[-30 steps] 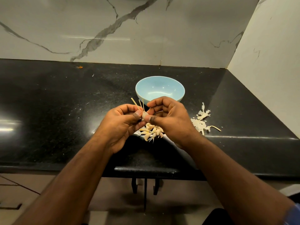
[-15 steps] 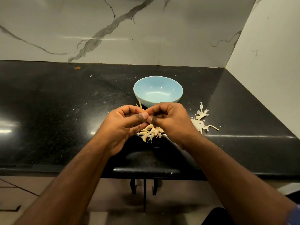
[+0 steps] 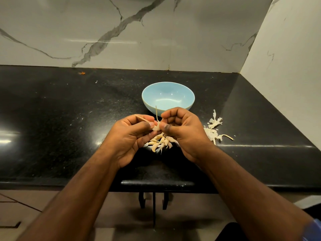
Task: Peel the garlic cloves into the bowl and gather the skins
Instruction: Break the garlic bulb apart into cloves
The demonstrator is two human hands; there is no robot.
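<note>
My left hand and my right hand meet above the black counter and both pinch one pale garlic clove between thumbs and fingers. Thin dry stalks stick up and to the left from the clove. Under the hands lies a small heap of unpeeled garlic cloves. A light blue bowl stands just behind the hands; its visible inside holds nothing. A pile of white papery skins lies to the right of my right hand.
The black counter runs into a corner, with a marble wall behind and a plain wall on the right. Small white flecks dot the surface. An orange scrap lies at the back left. The counter's front edge is near my forearms.
Both hands stayed together at the clove, shifting slightly. The thumbs worked at it, and a thin stalk now stands up in front of the bowl.
</note>
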